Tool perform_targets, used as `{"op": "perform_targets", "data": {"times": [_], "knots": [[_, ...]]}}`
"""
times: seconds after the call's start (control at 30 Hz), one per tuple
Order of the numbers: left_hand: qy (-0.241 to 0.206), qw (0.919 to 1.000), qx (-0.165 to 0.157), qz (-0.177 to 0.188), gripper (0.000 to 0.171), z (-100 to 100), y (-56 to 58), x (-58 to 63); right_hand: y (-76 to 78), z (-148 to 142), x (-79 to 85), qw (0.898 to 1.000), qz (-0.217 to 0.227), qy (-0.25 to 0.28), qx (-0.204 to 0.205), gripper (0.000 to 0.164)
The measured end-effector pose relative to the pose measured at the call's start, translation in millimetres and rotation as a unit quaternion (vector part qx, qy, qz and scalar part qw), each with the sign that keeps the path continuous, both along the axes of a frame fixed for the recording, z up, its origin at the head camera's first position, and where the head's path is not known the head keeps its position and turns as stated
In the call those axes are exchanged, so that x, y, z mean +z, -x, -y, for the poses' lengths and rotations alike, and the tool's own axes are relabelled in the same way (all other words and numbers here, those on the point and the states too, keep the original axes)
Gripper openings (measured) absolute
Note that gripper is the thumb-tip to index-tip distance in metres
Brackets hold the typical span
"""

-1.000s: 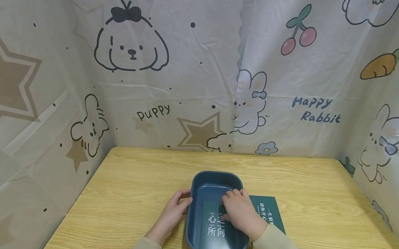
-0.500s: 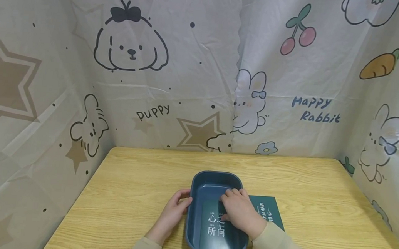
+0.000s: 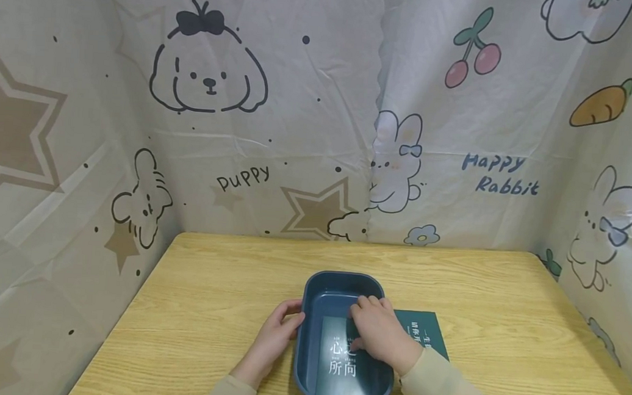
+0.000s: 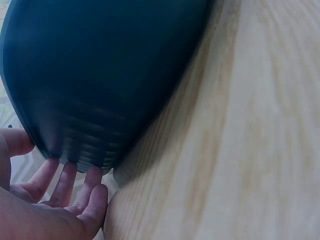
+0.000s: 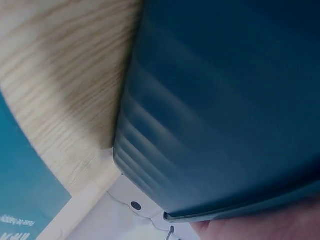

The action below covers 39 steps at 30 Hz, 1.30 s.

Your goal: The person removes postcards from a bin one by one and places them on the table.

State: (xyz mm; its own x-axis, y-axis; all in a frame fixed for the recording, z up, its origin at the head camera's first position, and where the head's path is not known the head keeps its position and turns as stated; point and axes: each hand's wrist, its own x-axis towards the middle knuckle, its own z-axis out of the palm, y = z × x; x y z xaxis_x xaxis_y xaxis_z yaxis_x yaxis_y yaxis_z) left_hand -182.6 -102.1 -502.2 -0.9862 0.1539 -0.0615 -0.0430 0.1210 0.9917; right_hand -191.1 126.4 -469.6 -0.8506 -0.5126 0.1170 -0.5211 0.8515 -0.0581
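A dark blue rectangular box (image 3: 306, 368) with rounded corners stands on the table. Inside it a dark green booklet (image 3: 341, 386) with white characters shows its cover. My right hand (image 3: 383, 334) reaches over the right rim, its thumb on the cover and its curled fingers near the booklet's far edge; their tips are hidden. Only a sliver of that hand (image 5: 265, 225) appears in the right wrist view, by the rim. At the box's left side, my left hand (image 3: 281, 330) touches the outer wall. The fingers (image 4: 65, 182) rest lightly there in the left wrist view.
A second green booklet (image 3: 428, 331) lies flat on the table, right of the box and partly under the right forearm. The wood-grain table (image 3: 222, 283) ends at a printed curtain (image 3: 320, 130) behind, with more curtain on both sides.
The right hand has shifted very slightly, and more sheen shows on the upper part of the booklet in the box. The left hand and the box have stayed in place.
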Motion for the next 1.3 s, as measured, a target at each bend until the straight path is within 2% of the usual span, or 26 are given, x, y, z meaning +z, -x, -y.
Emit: {"op": "perform_targets", "data": {"times": [0.2,0.37,0.6,0.77,0.93,1.13,1.3], "knots": [[0.001,1.0000,0.004,0.000,0.041,0,0.8,-1.4,0.4,-1,3.6,1.000,0.015,0.023,0.001,0.053],[0.003,1.0000,0.006,0.000,0.040,0,1.0,-1.6,-0.1,-3,10.4,0.997,0.049,0.059,0.004,0.050],[0.009,0.9999,0.006,-0.001,0.041,0,1.0,-1.0,0.1,-8,17.3,0.988,0.080,0.133,0.019,0.033],[0.007,1.0000,0.006,0.001,0.041,0,1.2,-0.9,1.5,-14,20.4,0.968,0.123,0.215,0.027,0.023],[0.008,1.0000,0.004,0.003,0.044,1,0.1,0.7,1.9,-19,26.6,0.947,0.170,0.271,0.021,0.019],[0.005,1.0000,0.003,0.007,0.042,1,1.6,-0.2,3.2,-25,31.7,0.921,0.191,0.339,-0.027,0.015],[0.003,1.0000,0.006,0.006,0.041,0,0.6,0.1,6.5,-38,38.6,0.900,0.167,0.393,-0.082,0.020]]}}
